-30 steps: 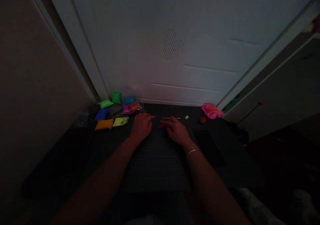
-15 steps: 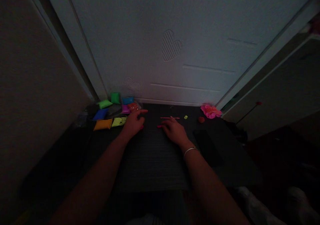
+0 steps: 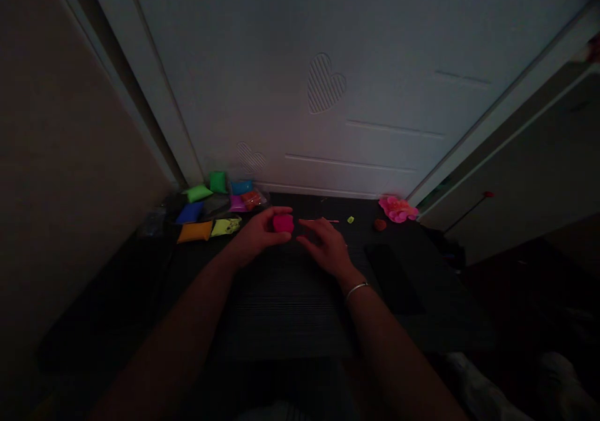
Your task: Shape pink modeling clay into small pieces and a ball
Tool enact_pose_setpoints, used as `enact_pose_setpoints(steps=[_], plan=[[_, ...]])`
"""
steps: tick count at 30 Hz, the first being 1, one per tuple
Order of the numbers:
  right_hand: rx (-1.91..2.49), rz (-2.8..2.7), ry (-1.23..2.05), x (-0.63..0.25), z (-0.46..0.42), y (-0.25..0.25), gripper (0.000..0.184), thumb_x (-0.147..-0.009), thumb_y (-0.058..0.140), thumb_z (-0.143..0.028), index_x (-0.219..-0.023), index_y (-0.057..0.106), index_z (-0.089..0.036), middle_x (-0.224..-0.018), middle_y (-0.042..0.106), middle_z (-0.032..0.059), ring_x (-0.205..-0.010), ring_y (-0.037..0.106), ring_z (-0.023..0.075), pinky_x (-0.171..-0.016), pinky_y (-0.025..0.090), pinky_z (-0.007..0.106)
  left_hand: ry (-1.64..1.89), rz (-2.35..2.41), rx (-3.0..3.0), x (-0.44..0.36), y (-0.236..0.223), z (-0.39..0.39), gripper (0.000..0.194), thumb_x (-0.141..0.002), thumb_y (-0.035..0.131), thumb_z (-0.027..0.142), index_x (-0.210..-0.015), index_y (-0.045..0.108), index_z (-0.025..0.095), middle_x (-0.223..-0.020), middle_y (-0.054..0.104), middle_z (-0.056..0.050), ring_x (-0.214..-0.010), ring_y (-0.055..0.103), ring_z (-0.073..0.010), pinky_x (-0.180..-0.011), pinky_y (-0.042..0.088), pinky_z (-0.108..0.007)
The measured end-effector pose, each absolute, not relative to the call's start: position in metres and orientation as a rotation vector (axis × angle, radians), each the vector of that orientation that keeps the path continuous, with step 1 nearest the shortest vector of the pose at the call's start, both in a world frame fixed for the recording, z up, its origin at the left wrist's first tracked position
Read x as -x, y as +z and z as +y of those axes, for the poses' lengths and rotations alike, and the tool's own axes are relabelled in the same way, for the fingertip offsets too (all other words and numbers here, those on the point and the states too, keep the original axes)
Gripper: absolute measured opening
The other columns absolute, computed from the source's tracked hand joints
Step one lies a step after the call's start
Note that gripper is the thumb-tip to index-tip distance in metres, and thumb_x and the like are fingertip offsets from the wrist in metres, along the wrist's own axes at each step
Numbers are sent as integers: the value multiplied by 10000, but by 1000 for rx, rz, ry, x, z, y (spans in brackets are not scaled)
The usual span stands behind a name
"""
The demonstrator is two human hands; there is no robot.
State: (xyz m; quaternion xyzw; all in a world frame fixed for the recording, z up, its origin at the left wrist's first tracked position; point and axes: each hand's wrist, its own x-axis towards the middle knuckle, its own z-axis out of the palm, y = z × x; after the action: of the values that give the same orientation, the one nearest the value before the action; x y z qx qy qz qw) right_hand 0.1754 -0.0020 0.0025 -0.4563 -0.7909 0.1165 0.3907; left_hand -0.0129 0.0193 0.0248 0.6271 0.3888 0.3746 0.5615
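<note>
A bright pink lump of modelling clay sits between the thumb and fingers of my left hand, just above or on the dark table. To its right, my right hand faces it with thumb and index finger apart, and nothing shows between them. Partly behind my right fingers lies a thin pink stick. Further right are a small yellow-green piece and a reddish-brown lump.
Several coloured clay packets, among them an orange one and a green one, lie at the table's back left. A pink ruffled flower shape is at the back right. A dark flat rectangle lies right of my right wrist. A white panel rises behind.
My left hand turned and came back toward the middle, bringing the pink lump into view. My right fingers spread, and the small pink piece by them is no longer visible.
</note>
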Motion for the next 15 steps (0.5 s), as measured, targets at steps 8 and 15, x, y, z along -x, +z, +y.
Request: enact_pose_setpoints(steps=[8, 15], plan=[[1029, -2104, 234, -173, -6, 2, 307, -807, 522, -301, -1110, 549, -255, -950, 589, 47, -887, 557, 154, -764, 460, 283, 839, 792, -1332, 5, 19, 14, 450, -596, 697, 208, -998, 502, 159, -905, 558, -16, -788, 528, -113, -716, 417, -259], [957, -2113, 278, -170, -8, 4, 208, -799, 524, -271, -984, 603, -219, -861, 591, 42, -781, 561, 134, -667, 462, 253, 790, 866, -1412, 6, 20, 13, 310, -625, 672, 250, -874, 513, 154, -726, 510, 35, -634, 483, -80, -578, 386, -212]])
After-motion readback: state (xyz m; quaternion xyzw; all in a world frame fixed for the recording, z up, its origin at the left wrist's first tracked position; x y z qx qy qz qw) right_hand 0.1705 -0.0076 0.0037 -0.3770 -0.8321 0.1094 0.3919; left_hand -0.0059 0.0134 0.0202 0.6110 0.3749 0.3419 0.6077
